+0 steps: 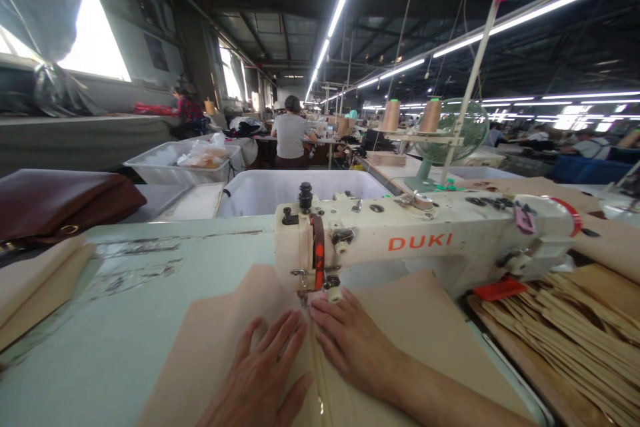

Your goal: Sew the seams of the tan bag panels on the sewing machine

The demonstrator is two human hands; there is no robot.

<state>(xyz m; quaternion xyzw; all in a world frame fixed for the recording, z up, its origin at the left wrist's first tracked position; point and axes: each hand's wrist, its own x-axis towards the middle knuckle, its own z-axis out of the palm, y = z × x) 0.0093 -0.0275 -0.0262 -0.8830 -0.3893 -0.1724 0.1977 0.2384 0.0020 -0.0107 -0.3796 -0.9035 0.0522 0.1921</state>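
A white sewing machine [425,233] marked DUKI stands across the light green table. Under its needle area lies a large beige sheet [200,347] with a narrow seam or strip running toward me. My left hand [265,363] rests flat on the sheet left of the strip, fingers apart, fingertips just short of the presser foot. On the right side of the strip, my right hand [353,340] lies flat on the sheet, its fingertips close beside the foot and partly below the machine head.
Beige strips [565,340] lie in a tray at right, beside a red object [500,289]. Brown leather pieces [65,203] sit at left. Behind the machine are a white bin [300,180], thread cones [430,115], a green fan [453,133] and a seated person [290,137].
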